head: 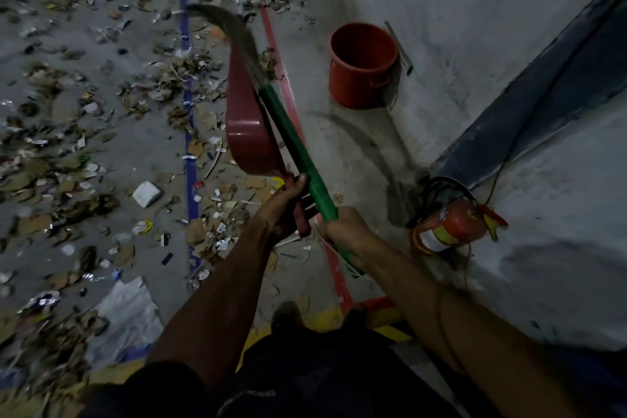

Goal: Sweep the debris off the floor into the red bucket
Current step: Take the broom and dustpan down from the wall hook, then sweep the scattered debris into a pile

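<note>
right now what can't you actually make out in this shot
- Inside of the red bucket, head view: dark, so any contents cannot be told.
- Dustpan mouth: turned edge-on, its inside hidden.
- Broom bristles: smeared by motion blur.
- Debris on the floor: dim and blurred, pieces too small to identify.
- Fire extinguisher label: too blurred to read.
- Left hand and right hand: fingertips hidden round the handles.

A: Broom [291,142] bristles smeared by motion blur; handle end hidden behind the right hand [346,231].
B: Dustpan [247,132]?
A: Its handle mostly covered by the left hand [281,204]. Bucket [361,64] inside too dark to read. Debris [68,132] at left edge blurred, cut off.
</note>
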Tool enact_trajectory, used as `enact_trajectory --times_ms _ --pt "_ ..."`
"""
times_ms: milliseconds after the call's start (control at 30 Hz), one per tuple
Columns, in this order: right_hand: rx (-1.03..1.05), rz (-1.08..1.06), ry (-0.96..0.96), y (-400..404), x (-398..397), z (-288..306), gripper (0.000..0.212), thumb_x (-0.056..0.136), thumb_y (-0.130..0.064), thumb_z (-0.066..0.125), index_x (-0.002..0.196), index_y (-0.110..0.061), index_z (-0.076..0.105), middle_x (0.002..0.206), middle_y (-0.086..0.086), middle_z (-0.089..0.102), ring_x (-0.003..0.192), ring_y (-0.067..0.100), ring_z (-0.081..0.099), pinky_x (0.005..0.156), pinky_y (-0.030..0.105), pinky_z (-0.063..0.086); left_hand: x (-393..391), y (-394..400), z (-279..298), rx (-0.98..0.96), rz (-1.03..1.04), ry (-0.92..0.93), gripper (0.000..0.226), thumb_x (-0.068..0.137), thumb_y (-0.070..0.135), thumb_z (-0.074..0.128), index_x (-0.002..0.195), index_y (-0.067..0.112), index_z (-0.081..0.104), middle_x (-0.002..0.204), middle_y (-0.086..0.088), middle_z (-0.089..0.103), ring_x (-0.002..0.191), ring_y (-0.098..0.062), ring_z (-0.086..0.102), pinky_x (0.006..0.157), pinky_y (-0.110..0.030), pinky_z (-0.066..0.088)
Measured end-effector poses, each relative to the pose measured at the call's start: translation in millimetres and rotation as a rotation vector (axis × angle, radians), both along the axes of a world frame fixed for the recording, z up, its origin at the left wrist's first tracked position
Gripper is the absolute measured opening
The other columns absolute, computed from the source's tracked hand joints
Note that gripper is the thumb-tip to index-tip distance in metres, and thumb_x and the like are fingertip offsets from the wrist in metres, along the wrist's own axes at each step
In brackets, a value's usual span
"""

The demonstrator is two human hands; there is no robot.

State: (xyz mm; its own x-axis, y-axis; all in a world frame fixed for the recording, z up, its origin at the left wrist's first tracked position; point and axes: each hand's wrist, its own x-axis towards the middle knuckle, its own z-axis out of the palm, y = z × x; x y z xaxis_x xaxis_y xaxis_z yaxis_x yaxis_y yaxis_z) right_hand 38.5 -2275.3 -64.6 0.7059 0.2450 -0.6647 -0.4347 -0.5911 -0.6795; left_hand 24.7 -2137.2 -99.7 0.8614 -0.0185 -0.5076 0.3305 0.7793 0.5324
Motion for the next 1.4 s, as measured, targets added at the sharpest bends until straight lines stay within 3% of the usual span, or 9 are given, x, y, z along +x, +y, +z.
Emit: enact_trajectory --times_ms 133,233,367,500,733,867,1000,1267,1400 --pt "0.012 -0.038 0.017 -2.8 1.1 -6.8 0.026 0.080 -0.004 0.063 0.106 -0.004 0.059 0.077 0.011 0.054 0.061 0.021 0.049 0.052 0.026 0.037 -20.4 6.0 -9.7 -0.063 0.027 0.146 0.015 0.101 0.023 0.043 0.095 0.017 0.055 0.069 0.003 0.052 0.053 -0.010 0.049 0.047 -0.020 0.044" --pt "0.057 -0.120 0.079 -2.0 6.2 -5.1 0.023 0.075 0.007 0.056 0.096 -0.001 0.056 0.072 0.014 0.050 0.054 0.022 0.048 0.044 0.024 0.037 -33.5 10.8 -15.8 -0.107 0.035 0.212 0.027 0.100 0.023 0.040 0.074 0.016 0.041 0.050 0.006 0.040 0.036 -0.006 0.034 0.036 -0.016 0.028" --pt "0.117 -0.210 0.138 -1.0 15.3 4.2 0.017 0.074 0.011 0.048 0.080 -0.004 0.047 0.052 0.009 0.045 0.037 0.017 0.042 0.037 0.020 0.034 -42.7 19.1 -24.8 -0.139 0.059 0.270 0.037 0.101 0.029 0.040 0.065 0.020 0.032 0.041 0.007 0.027 0.029 -0.005 0.026 0.034 -0.015 0.015" --pt "0.128 -0.277 0.159 -3.1 25.7 7.0 0.015 0.075 0.008 0.049 0.088 0.000 0.054 0.059 0.008 0.044 0.036 0.016 0.041 0.036 0.020 0.035 -50.2 28.8 -27.4 -0.192 0.052 0.279 0.032 0.089 0.027 0.048 0.061 0.020 0.035 0.043 0.007 0.016 0.031 -0.005 0.015 0.035 -0.015 0.011" --pt "0.109 -0.223 0.194 -20.1 22.4 -15.5 0.022 0.088 -0.012 0.071 0.078 -0.008 0.052 0.051 0.003 0.045 0.033 0.010 0.040 0.034 0.019 0.033 -61.1 49.4 -23.3 -0.209 0.011 0.192 0.038 0.078 0.019 0.051 0.043 0.018 0.037 0.053 0.007 0.010 0.041 -0.005 0.008 0.037 -0.016 0.007" --pt "0.140 -0.246 0.263 -17.3 9.8 -24.7 0.021 0.086 -0.011 0.073 0.077 -0.006 0.054 0.049 0.001 0.049 0.033 0.007 0.041 0.034 0.017 0.035 -63.9 50.8 -13.7 -0.375 0.057 0.041 0.032 0.081 0.015 0.043 0.055 0.024 0.026 0.051 0.010 0.011 0.037 -0.005 0.004 0.038 -0.016 -0.001" --pt "0.206 -0.278 0.297 -5.0 13.4 -19.9 0.027 0.083 -0.023 0.077 0.084 -0.003 0.059 0.047 0.001 0.056 0.035 0.007 0.043 0.034 0.017 0.036 -67.5 42.7 -4.7 -0.642 -0.026 -0.145 0.034 0.084 0.001 0.052 0.065 0.018 0.030 0.054 0.011 0.010 0.041 0.000 0.008 0.039 -0.015 0.009" --pt "0.214 -0.286 0.264 20.3 40.6 0.2 0.068 0.069 -0.061 0.078 0.101 -0.005 0.058 0.072 0.008 0.061 0.039 0.008 0.043 0.037 0.020 0.036 -76.8 17.4 21.1 -0.670 -0.150 -0.198 0.028 0.084 0.001 0.055 0.074 0.016 0.034 0.055 0.002 0.030 0.037 -0.001 0.014 0.036 -0.015 0.010" --pt "0.249 -0.280 0.308 32.8 44.4 4.3 0.037 0.077 -0.036 0.079 0.092 -0.006 0.062 0.062 0.005 0.053 0.036 0.008 0.041 0.035 0.018 0.034 -74.5 7.9 25.7 -0.704 -0.190 -0.211 0.033 0.085 0.000 0.054 0.075 0.017 0.028 0.055 0.000 0.030 0.037 -0.003 0.015 0.036 -0.015 0.014"
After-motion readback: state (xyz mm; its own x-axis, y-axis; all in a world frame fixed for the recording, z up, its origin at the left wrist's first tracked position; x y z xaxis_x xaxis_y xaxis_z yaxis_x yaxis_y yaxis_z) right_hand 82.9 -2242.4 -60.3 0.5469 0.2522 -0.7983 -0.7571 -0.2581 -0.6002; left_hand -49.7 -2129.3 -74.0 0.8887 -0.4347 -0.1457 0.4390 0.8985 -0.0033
